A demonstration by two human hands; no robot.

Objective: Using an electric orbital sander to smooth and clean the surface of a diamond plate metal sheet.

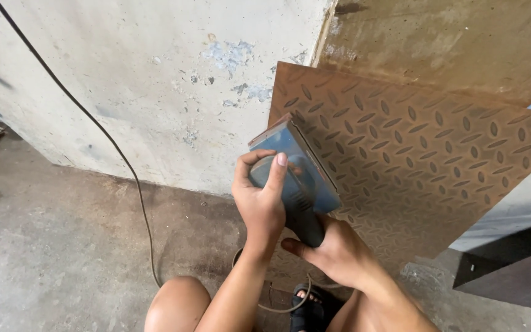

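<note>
A blue-grey electric sander [296, 178] presses its flat pad against a rusty brown metal sheet with a raised diamond tread pattern [425, 160]. The sheet leans upright against the wall. My left hand [259, 197] wraps over the sander's front knob from the left. Below it, my right hand [333, 252] grips the sander's dark rear handle. The sander sits near the sheet's left edge.
A pale, chipped concrete wall [155, 86] stands behind the sheet. A black power cord [127, 166] runs down the wall and across the grey concrete floor [50, 246]. My bare knee [176, 304] and a foot in a dark sandal [308, 307] are at the bottom. A dark slab [511, 276] lies at the right.
</note>
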